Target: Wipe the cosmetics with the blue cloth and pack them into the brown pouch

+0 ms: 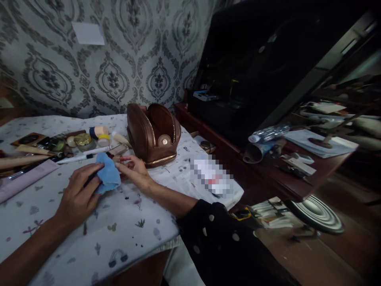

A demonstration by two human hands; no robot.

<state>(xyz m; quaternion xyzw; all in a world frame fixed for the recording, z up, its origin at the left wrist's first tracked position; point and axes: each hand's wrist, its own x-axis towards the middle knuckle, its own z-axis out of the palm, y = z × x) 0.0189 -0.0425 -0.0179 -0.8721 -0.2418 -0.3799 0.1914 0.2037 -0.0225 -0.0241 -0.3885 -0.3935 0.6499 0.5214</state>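
A small blue cloth [108,174] is gripped in the fingers of my left hand [79,194], above the patterned tablecloth [127,234]. My right hand [135,172] meets it from the other side, thumb and fingers closed by the cloth's edge. Something small and dark reddish seems to be at those fingertips, too hidden to name. Just behind my right hand stands a brown leather pouch [139,135], its zipped top gaping. To the left lie several cosmetics, among them a gold-lidded jar [82,140], a white tube [73,159] and a lilac tube [28,180].
A blurred-out white item [211,174] lies near the table's right edge. Beyond it, a dark wooden stand [268,178] bears a large black screen [253,67], a clear plastic bottle [269,133] and papers [321,143]. Patterned wallpaper [133,51] rises behind the table.
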